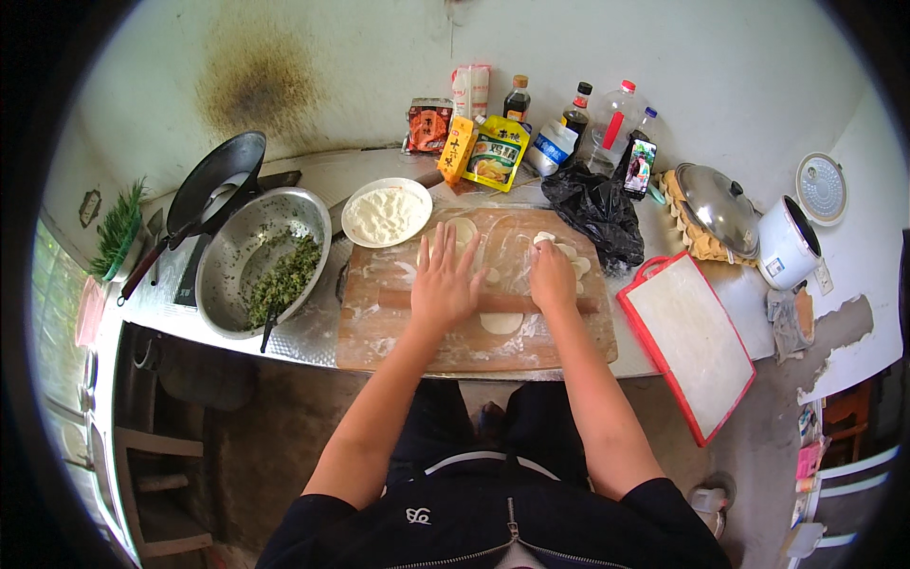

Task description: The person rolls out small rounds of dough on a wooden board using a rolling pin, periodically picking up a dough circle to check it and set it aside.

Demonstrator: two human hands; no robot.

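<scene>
My left hand lies flat with spread fingers across a wooden rolling pin on a floured wooden board. Under and beyond its fingertips is a pale dough round, partly hidden. Curled at the board's right side, my right hand pinches a small dough piece at its fingertips. Several more dough pieces lie beside it, partly covered by the hand. A flattened dough wrapper shows below the pin, and a small dough disc sits between my hands.
Left of the board are a bowl of flour, a steel basin of chopped green filling and a wok. Seasoning packets, bottles and a black plastic bag stand behind. A red-rimmed white board overhangs the counter's right edge.
</scene>
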